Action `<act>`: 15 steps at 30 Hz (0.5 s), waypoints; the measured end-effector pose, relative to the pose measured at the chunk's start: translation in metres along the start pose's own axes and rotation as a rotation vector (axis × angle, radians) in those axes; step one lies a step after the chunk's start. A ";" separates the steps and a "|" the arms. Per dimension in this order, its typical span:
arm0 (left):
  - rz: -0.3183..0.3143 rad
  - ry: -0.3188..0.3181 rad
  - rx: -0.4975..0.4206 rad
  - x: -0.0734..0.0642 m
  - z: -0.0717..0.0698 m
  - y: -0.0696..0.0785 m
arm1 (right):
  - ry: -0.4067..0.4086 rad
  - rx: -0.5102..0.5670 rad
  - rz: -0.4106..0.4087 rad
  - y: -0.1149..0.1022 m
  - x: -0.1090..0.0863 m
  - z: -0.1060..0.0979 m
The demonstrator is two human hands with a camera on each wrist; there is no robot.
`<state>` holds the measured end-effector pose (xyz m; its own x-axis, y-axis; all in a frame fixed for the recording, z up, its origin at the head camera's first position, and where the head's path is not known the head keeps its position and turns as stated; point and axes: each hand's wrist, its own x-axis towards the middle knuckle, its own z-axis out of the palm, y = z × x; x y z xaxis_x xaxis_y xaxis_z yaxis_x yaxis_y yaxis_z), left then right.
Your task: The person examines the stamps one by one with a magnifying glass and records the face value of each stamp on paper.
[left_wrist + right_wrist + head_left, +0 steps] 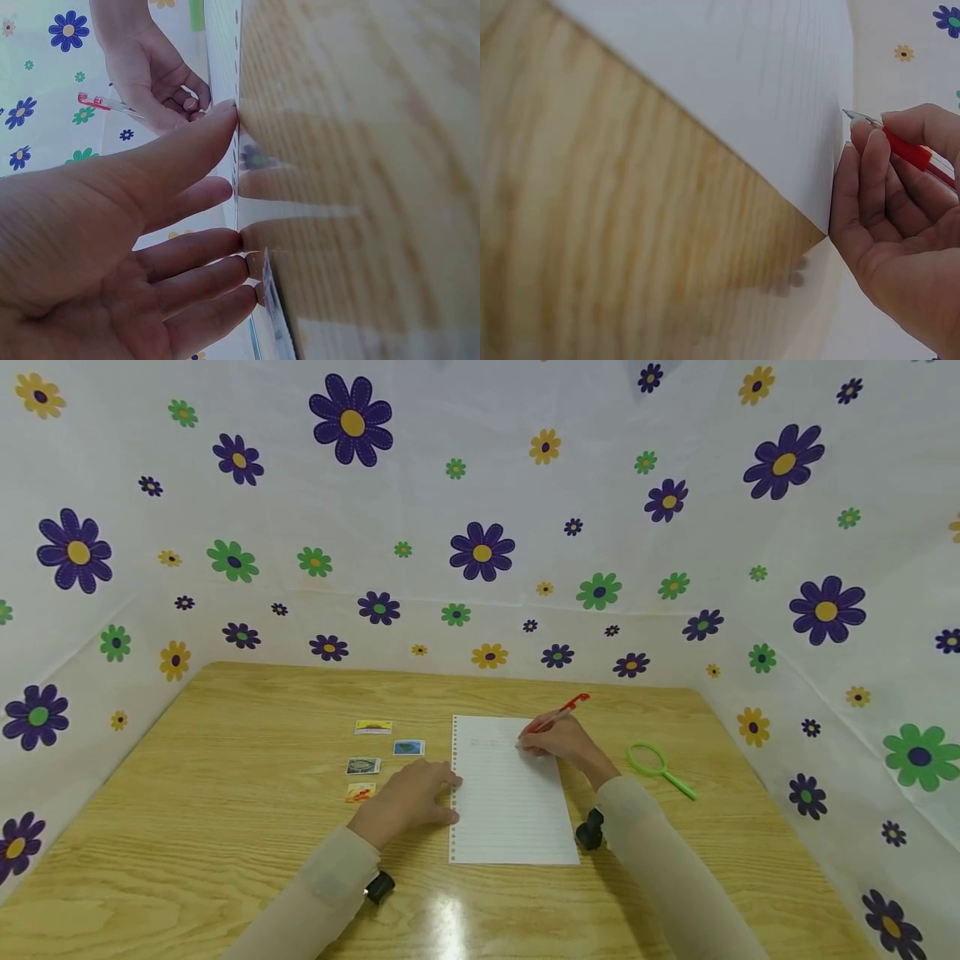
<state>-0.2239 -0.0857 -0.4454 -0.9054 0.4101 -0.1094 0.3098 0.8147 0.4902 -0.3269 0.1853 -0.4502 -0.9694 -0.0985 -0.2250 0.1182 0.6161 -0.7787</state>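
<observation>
A lined sheet of loose-leaf paper (510, 810) lies on the wooden table, its punched holes along the left edge. Faint handwriting shows near its top. My right hand (561, 742) pinches a red pen (558, 714) with a clear barrel, the tip at the upper part of the sheet. In the right wrist view the pen's red grip (906, 148) sits between thumb and fingers. My left hand (411, 797) rests at the sheet's left edge, thumb and fingertips touching it, fingers extended in the left wrist view.
Left of the paper lie several small picture cards: a yellow one (373, 727), a blue one (409, 747), a grey one (363, 766) and a red-orange one (361, 792). A green magnifying glass (678, 784) lies to the right. Flower-patterned cloth (420, 510) surrounds the table (187, 802).
</observation>
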 end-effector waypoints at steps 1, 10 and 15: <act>-0.002 -0.001 -0.002 0.000 0.000 0.000 | 0.004 0.001 -0.001 0.000 0.000 0.000; -0.017 -0.004 0.000 -0.001 0.000 0.001 | 0.012 0.051 -0.042 0.002 -0.003 -0.002; -0.010 0.001 0.002 -0.001 0.000 0.001 | 0.016 0.066 -0.055 0.002 -0.002 -0.002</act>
<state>-0.2228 -0.0855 -0.4449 -0.9090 0.4011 -0.1131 0.3011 0.8198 0.4872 -0.3254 0.1888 -0.4501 -0.9780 -0.1184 -0.1717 0.0777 0.5569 -0.8269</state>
